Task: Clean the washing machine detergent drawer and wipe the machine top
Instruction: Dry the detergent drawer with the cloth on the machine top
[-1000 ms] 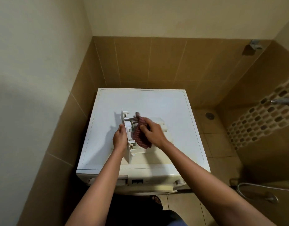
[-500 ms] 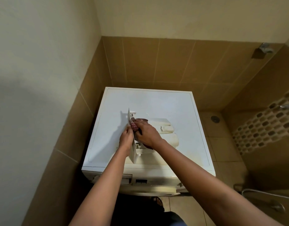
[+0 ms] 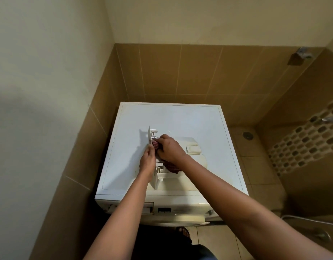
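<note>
Farther up the white plastic detergent drawer [image 3: 156, 180] than a second ago, our right hand [image 3: 169, 149] is pressing the dark red checked cloth [image 3: 171, 167] toward its far end. We are keeping the drawer on edge on the white washing machine top [image 3: 180, 119], long axis running away from us; our left hand [image 3: 148, 161] is gripping its left face, our right clutching the cloth on the compartment side.

cloth [image 3: 172, 168]: mostly under the right hand [image 3: 171, 150]; only a checked corner shows.
drawer [image 3: 156, 175]: middle covered by the left hand [image 3: 147, 162] and the right hand; compartments too small to tell.
tap [image 3: 330, 120]: blurred, cut by the right edge.
hose [image 3: 302, 219]: runs off the right edge.
machine panel [image 3: 163, 210]: markings too small to read.
</note>
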Action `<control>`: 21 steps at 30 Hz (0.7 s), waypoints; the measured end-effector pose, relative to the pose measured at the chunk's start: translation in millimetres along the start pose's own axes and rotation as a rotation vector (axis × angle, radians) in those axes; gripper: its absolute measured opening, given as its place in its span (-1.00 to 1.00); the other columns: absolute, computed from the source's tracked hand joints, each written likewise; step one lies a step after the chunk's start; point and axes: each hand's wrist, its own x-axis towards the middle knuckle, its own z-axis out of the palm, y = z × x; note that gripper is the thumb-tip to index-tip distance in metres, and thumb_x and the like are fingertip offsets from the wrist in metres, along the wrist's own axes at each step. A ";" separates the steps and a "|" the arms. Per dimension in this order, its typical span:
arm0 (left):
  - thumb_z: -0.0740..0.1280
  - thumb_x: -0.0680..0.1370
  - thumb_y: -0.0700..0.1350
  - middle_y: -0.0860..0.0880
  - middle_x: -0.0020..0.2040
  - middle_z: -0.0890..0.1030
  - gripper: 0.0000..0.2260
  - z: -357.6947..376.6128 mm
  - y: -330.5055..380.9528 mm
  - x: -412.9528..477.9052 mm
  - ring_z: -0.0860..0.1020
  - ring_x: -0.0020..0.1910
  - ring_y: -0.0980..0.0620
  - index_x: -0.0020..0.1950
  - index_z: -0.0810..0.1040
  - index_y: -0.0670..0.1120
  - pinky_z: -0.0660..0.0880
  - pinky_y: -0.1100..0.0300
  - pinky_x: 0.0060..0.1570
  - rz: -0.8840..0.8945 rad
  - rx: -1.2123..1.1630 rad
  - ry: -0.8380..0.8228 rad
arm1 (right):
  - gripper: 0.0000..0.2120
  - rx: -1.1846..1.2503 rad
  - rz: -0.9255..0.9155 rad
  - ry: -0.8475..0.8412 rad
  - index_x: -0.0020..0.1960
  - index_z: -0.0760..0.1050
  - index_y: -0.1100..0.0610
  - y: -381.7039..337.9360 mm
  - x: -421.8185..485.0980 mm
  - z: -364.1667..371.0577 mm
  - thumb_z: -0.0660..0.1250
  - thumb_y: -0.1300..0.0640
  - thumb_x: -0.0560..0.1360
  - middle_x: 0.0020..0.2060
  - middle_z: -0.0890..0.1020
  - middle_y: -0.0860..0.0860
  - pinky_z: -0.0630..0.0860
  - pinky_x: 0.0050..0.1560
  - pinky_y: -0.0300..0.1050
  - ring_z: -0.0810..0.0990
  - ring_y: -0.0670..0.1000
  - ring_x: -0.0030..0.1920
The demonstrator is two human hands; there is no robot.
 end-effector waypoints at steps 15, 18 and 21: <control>0.04 0.65 0.12 -0.06 -0.18 0.55 -0.68 2.8 -4.2 5.3 0.52 -0.20 -0.04 -0.07 0.49 0.00 0.51 0.05 -0.05 -0.019 -0.081 0.011 | -0.77 -0.146 -0.250 0.102 0.01 0.58 0.20 17.7 -55.2 22.0 0.24 0.23 0.41 0.02 0.55 0.09 0.54 -0.02 0.07 0.52 0.15 0.04; 0.05 0.64 0.07 -0.04 -0.28 0.49 -0.68 2.8 -3.0 3.9 0.45 -0.34 0.01 -0.02 0.50 -0.08 0.43 0.14 -0.20 -0.028 -0.096 -0.003 | -0.69 -0.150 -0.176 0.103 0.10 0.54 0.17 10.1 -60.6 27.2 0.14 0.15 0.44 0.08 0.49 0.09 0.56 -0.08 0.11 0.46 0.14 0.12; 0.04 0.64 0.08 -0.07 -0.32 0.48 -0.68 0.9 2.1 0.6 0.46 -0.36 0.00 0.01 0.49 -0.08 0.43 0.15 -0.23 -0.056 -0.058 -0.016 | -0.74 -0.127 -0.144 0.096 0.09 0.57 0.20 4.8 -58.6 22.7 0.23 0.22 0.44 0.04 0.50 0.14 0.56 -0.09 0.10 0.46 0.17 0.12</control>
